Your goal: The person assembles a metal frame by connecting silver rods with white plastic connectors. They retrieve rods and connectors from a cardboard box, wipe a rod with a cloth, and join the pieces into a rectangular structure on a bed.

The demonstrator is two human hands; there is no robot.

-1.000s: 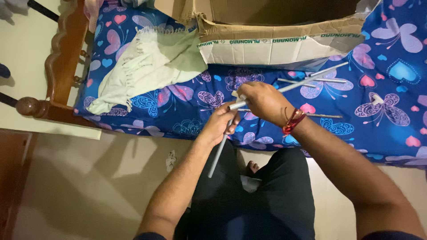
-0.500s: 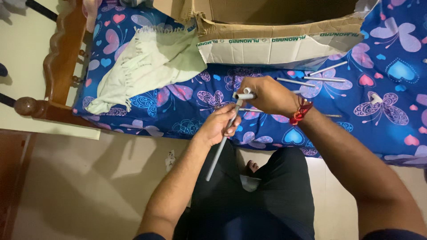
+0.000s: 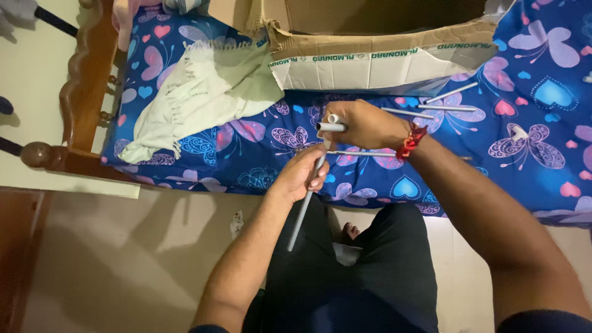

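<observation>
Blue bedsheet (image 3: 259,154) with butterflies and hearts, spread over a bed with a carved wooden frame (image 3: 86,80), pale floor (image 3: 154,246) below. Left hand (image 3: 301,176) closed around a thin grey rod (image 3: 306,197), gripping near its upper end, rod slanting down toward the floor. Right hand (image 3: 364,125) closed on a white connector piece (image 3: 331,125) with short tube ends, held at the rod's top; whether rod and connector were actually joined, impossible to tell. Red thread band (image 3: 412,140) on the right wrist. Both hands held just above the front edge of the bed.

Another thin rod (image 3: 351,153) flat on the sheet just under the right hand. More loose rods (image 3: 441,106) on the sheet beyond the right wrist, close to an open cardboard box (image 3: 376,61) with a torn flap. Small white fitting (image 3: 519,131) farther right on the sheet, well apart from the hands. Pale green fringed cloth (image 3: 197,92) crumpled left of the box. Dark trousers (image 3: 370,277) and a bare foot (image 3: 349,232) on the floor below the hands.
</observation>
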